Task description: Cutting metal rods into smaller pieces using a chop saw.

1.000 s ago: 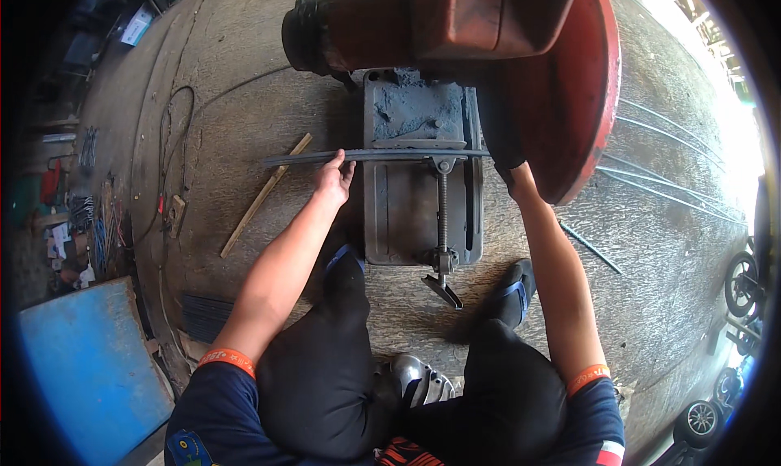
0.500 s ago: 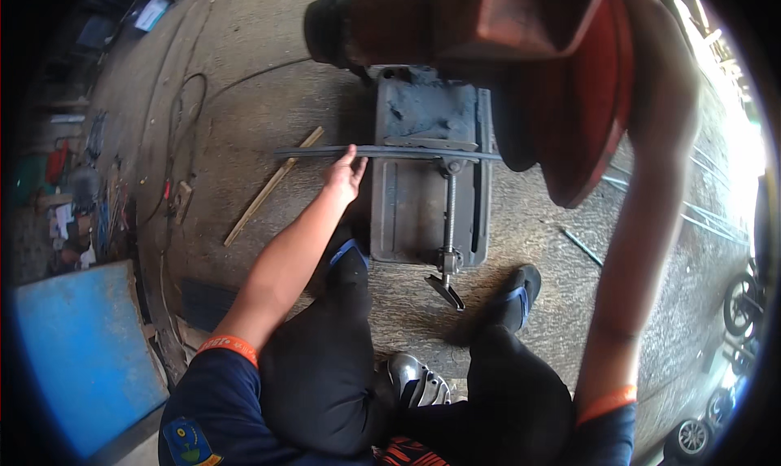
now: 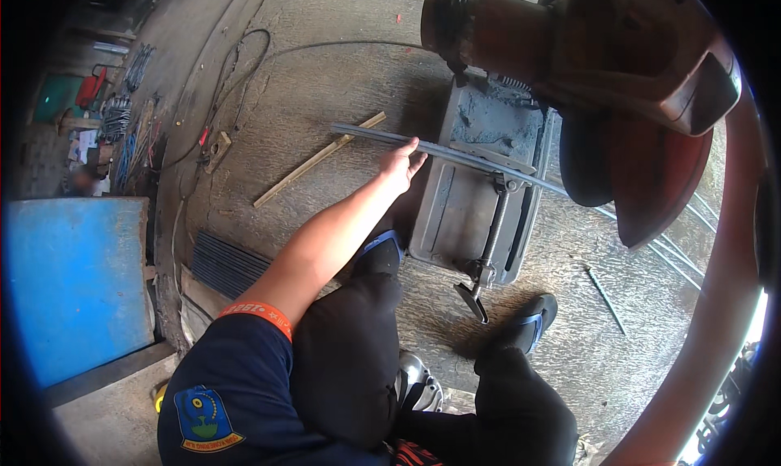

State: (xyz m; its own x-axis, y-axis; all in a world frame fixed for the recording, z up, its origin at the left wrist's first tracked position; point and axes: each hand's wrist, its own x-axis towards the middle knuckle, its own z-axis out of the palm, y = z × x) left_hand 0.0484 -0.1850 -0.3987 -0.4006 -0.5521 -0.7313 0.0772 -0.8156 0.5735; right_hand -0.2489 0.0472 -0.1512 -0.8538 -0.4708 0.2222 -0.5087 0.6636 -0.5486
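Observation:
A cut-off saw stands on the ground before me: its dark red head is raised over a grey base. Across the base runs a thin grey metal bar, lying at the vise and reaching out on both sides. Left of the base, my left hand closes on this bar, thumb on top and fingers beneath. A screw clamp with a crank handle meets the bar from my side. My right forearm rises along the right to the saw head, which hides the hand.
A wooden strip lies under the bar's left end. A black cable trails left from the saw. Long thin bars and a short rod lie on the right. A blue panel stands at the left. My feet flank the base.
The whole view has turned and shifted, so the saw, bar and left hand appear farther right and tilted. My left hand keeps its hold on the bar. The saw head is still raised.

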